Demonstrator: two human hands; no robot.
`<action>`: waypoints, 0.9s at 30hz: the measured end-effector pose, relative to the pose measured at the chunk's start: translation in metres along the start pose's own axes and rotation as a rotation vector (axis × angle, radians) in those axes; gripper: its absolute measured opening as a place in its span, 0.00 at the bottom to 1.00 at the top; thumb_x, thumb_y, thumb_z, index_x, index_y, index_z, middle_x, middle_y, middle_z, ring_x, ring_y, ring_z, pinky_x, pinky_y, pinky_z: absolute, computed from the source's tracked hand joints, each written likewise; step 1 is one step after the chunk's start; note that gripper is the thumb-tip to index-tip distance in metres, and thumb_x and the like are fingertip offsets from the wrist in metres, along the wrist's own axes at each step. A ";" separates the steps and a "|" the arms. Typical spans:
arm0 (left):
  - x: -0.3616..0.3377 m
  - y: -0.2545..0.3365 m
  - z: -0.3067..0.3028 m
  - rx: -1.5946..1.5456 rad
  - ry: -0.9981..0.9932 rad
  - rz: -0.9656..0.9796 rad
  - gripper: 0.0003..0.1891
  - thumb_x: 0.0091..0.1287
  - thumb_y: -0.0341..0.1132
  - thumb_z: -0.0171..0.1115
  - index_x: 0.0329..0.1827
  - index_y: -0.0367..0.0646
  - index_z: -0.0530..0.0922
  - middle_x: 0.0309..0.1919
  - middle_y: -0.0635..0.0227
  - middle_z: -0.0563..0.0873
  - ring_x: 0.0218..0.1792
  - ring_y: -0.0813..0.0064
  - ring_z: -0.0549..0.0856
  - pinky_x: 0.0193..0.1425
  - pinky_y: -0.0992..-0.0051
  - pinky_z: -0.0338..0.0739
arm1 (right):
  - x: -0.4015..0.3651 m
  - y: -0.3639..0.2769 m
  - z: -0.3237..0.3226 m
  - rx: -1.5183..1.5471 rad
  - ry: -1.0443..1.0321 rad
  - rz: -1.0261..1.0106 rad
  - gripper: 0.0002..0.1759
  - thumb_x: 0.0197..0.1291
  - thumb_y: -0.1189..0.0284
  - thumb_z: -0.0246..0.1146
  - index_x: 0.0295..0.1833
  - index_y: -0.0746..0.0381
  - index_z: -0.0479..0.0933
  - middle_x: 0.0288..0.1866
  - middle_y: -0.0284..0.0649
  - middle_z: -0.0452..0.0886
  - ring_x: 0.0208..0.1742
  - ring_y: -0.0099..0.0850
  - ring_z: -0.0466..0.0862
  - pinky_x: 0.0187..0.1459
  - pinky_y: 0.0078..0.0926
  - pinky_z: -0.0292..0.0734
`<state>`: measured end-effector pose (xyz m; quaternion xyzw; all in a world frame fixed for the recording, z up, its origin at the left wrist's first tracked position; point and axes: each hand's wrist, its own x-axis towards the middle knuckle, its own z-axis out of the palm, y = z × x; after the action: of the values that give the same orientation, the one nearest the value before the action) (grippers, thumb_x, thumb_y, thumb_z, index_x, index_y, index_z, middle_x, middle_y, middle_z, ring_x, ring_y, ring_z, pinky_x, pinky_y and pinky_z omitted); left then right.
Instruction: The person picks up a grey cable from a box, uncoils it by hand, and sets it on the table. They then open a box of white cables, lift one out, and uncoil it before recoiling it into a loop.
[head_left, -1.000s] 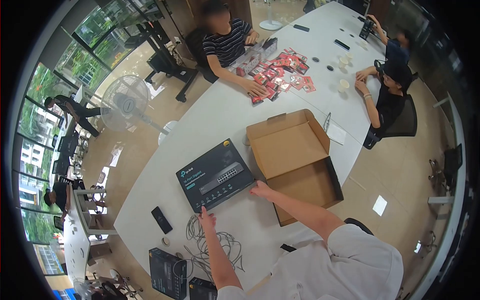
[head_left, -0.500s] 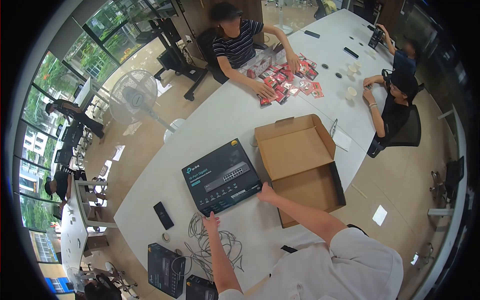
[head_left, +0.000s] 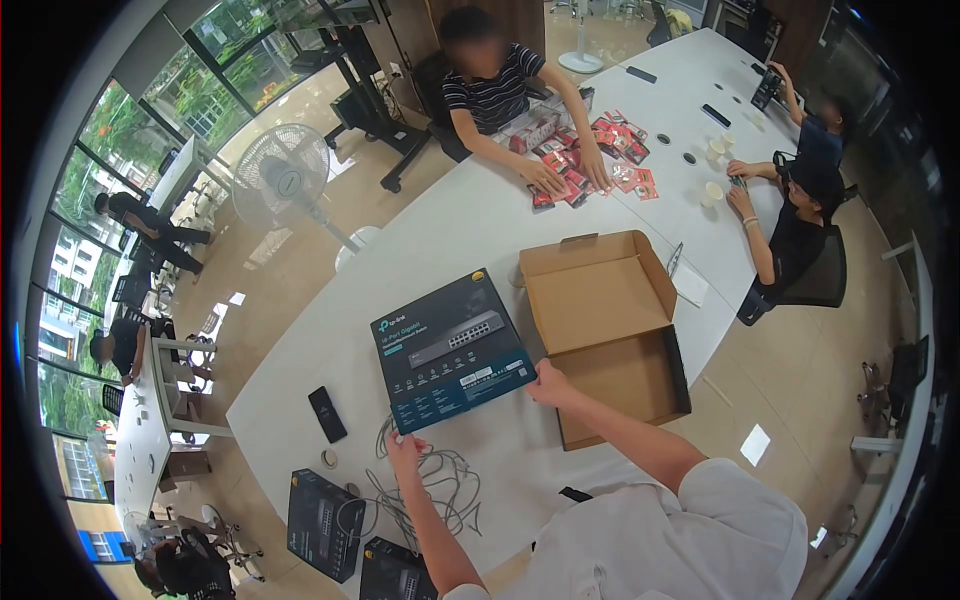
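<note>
A dark tp-link network switch box point(head_left: 450, 345) lies between my two hands, its picture of a 16-port switch facing up and its teal near side showing. My left hand point(head_left: 406, 450) grips its near left corner. At the near right corner, my right hand point(head_left: 549, 384) has its fingers closed on the edge. Right of it, an open brown cardboard box point(head_left: 612, 385) stands with its lid folded back and its inside bare. Loops of grey cable point(head_left: 440, 490) lie beneath and beside my left forearm.
Two more switch boxes point(head_left: 325, 525) are at the near left edge, by a black phone point(head_left: 326, 414) and a tape roll point(head_left: 329, 458). Across the table point(head_left: 400, 260), a person handles red packets point(head_left: 575, 185). Paper cups point(head_left: 711, 194) stand near two seated people. A fan point(head_left: 283, 175) is beyond the left edge.
The switch box has tipped in my hands, so more of its teal near side shows. My view has shifted slightly. Across the table, the person's hands have moved over the red packets.
</note>
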<state>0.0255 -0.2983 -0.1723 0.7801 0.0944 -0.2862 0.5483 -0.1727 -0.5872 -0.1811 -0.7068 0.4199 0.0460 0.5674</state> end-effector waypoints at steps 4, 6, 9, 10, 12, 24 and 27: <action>-0.012 0.028 -0.008 -0.006 0.030 0.047 0.23 0.65 0.28 0.51 0.63 0.33 0.62 0.21 0.67 0.79 0.21 0.78 0.79 0.26 0.81 0.73 | -0.009 -0.017 -0.011 0.067 0.024 -0.068 0.23 0.54 0.70 0.61 0.52 0.71 0.63 0.32 0.45 0.79 0.35 0.36 0.82 0.40 0.32 0.75; -0.018 0.036 -0.008 -0.046 0.051 0.068 0.22 0.65 0.27 0.50 0.63 0.34 0.63 0.21 0.68 0.77 0.21 0.80 0.77 0.26 0.81 0.73 | -0.015 -0.030 -0.016 0.066 0.053 -0.100 0.22 0.56 0.72 0.61 0.52 0.69 0.63 0.29 0.40 0.78 0.32 0.27 0.81 0.37 0.26 0.75; -0.029 0.062 -0.006 -0.136 0.067 0.092 0.23 0.64 0.26 0.50 0.63 0.35 0.63 0.20 0.70 0.74 0.21 0.81 0.74 0.27 0.81 0.72 | -0.028 -0.056 -0.027 0.138 0.041 -0.146 0.22 0.58 0.74 0.60 0.55 0.70 0.62 0.29 0.39 0.77 0.33 0.25 0.79 0.37 0.24 0.73; -0.030 0.069 -0.007 -0.159 0.057 0.122 0.23 0.64 0.26 0.50 0.64 0.35 0.63 0.21 0.71 0.73 0.21 0.81 0.73 0.27 0.80 0.72 | -0.029 -0.061 -0.029 0.174 0.051 -0.177 0.22 0.58 0.75 0.59 0.56 0.70 0.62 0.29 0.38 0.77 0.32 0.24 0.79 0.37 0.23 0.73; -0.030 0.082 -0.009 -0.206 0.038 0.183 0.24 0.63 0.26 0.50 0.65 0.36 0.63 0.21 0.72 0.72 0.22 0.82 0.72 0.28 0.80 0.72 | -0.029 -0.069 -0.030 0.247 0.070 -0.239 0.23 0.59 0.77 0.57 0.59 0.70 0.61 0.29 0.37 0.76 0.32 0.23 0.77 0.37 0.21 0.72; -0.003 0.185 0.028 -0.199 -0.025 0.470 0.37 0.67 0.28 0.53 0.77 0.40 0.44 0.30 0.67 0.79 0.30 0.80 0.77 0.43 0.79 0.73 | -0.024 -0.100 -0.021 0.406 0.214 -0.545 0.31 0.59 0.79 0.58 0.68 0.68 0.60 0.39 0.38 0.79 0.35 0.24 0.79 0.36 0.22 0.75; 0.026 0.204 0.036 -0.143 -0.083 0.496 0.43 0.68 0.29 0.53 0.77 0.43 0.34 0.43 0.61 0.81 0.40 0.76 0.80 0.51 0.76 0.73 | -0.037 -0.103 -0.019 0.285 0.121 -0.503 0.29 0.58 0.79 0.58 0.67 0.67 0.64 0.41 0.39 0.80 0.36 0.25 0.80 0.35 0.23 0.75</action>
<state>0.1280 -0.4127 -0.0317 0.7264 -0.1023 -0.1674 0.6587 -0.1374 -0.5825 -0.0757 -0.7035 0.2666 -0.1978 0.6284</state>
